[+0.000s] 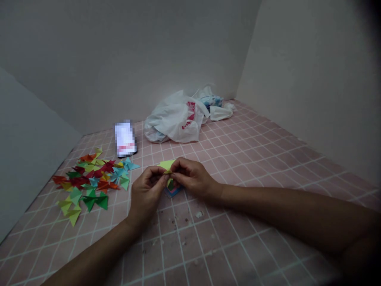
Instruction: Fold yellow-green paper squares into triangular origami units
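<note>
A small piece of yellow folded paper (167,165) is held between both hands near the middle of the view. My left hand (148,191) pinches its left side with thumb and fingertips. My right hand (195,179) pinches the right side, its fingertips almost meeting the left ones. Beneath the fingers a stack of coloured paper (173,193) with a blue edge shows in part; the hands cover the rest of it. To the left lies a spread of folded paper butterflies (97,174) in red, orange, yellow, green and blue.
Behind the paper shapes stands a phone (125,139) with a lit, blurred screen. A white plastic bag (178,119) with red print lies near the back wall, beside a blue-and-white packet (214,101). The pink checked surface (253,147) has worn spots close to me.
</note>
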The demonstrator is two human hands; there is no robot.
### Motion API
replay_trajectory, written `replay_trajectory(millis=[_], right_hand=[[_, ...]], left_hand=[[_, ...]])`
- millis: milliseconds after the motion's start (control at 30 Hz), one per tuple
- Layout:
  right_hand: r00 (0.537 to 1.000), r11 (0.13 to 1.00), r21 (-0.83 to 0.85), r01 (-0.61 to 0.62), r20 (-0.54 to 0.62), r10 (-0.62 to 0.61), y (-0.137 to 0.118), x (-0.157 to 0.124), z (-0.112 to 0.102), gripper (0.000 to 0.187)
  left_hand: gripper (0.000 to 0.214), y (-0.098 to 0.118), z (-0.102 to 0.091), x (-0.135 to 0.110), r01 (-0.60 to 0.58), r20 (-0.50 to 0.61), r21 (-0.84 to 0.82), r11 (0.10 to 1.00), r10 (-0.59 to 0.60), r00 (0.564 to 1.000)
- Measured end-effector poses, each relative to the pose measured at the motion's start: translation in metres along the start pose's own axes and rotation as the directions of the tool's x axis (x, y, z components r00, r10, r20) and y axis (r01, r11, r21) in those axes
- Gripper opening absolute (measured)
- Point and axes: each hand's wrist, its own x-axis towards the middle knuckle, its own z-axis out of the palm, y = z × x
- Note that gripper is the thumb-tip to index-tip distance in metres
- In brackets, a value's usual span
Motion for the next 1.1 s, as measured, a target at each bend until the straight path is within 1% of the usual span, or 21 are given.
replay_trajectory(millis=[67, 133, 333, 433, 567, 667, 733, 833, 900, 1033, 1100], right_hand=[[0.999, 1.0, 0.006, -0.026, -0.024, 0.026, 0.0023, 0.0011, -0.0005, 0.008], [0.998, 0.997, 0.049, -0.058, -0.031, 0.059, 0.0044, 0.0025, -0.0009, 0.009], [0.989, 0.968, 0.202, -0.146, 0.007, 0.147, 0.0055, 0.0058, 0.0009, 0.008], [0.986, 0.948, 0.27, -0.166, 0.027, 0.165, 0.0049, 0.0064, 0.0023, 0.011], [0.991, 0.931, 0.339, -0.135, 0.026, 0.134, 0.0039, 0.006, 0.0031, 0.021], [0.991, 0.93, 0.343, -0.136, 0.027, 0.134, 0.0025, 0.0055, 0.003, 0.024], [0.99, 0.93, 0.34, -0.138, 0.026, 0.137, 0.0021, 0.0056, 0.0026, 0.025], [0.992, 0.936, 0.328, -0.125, 0.029, 0.123, 0.0029, 0.0062, 0.002, 0.026], [0.993, 0.939, 0.321, -0.12, 0.035, 0.115, 0.0036, 0.0063, 0.0015, 0.025], [0.981, 0.946, 0.261, -0.191, 0.071, 0.178, 0.0034, 0.0053, -0.0001, 0.01], [0.974, 0.95, 0.215, -0.226, 0.078, 0.214, 0.0025, 0.0046, -0.0011, 0.013]], left_hand=[[0.014, -0.0005, -0.0004, -0.0001, 0.024, 0.006, 0.018, 1.0, -0.024, 1.0], [0.014, -0.0012, -0.0011, 0.0007, 0.036, 0.011, 0.039, 0.999, -0.036, 0.999], [0.012, -0.0021, -0.0034, 0.004, 0.009, 0.004, 0.071, 0.997, -0.009, 1.0], [0.015, -0.0023, -0.0037, 0.005, 0.033, 0.014, 0.024, 0.999, -0.033, 0.999], [0.019, -0.0022, -0.0024, 0.0065, 0.095, 0.035, -0.114, 0.989, -0.092, 0.995], [0.024, -0.0026, -0.0012, 0.0077, 0.104, 0.021, -0.205, 0.973, -0.102, 0.995], [0.027, -0.0035, -0.0013, 0.0081, 0.157, 0.052, -0.239, 0.958, -0.149, 0.988], [0.024, -0.0052, -0.0028, 0.0076, 0.264, 0.159, -0.19, 0.946, -0.236, 0.959], [0.023, -0.0057, -0.0038, 0.0068, 0.293, 0.192, -0.146, 0.945, -0.263, 0.945], [0.024, -0.0047, -0.0041, 0.0056, 0.289, 0.148, -0.169, 0.942, -0.265, 0.953], [0.025, -0.0039, -0.0039, 0.0059, 0.294, 0.143, -0.174, 0.94, -0.271, 0.952]])
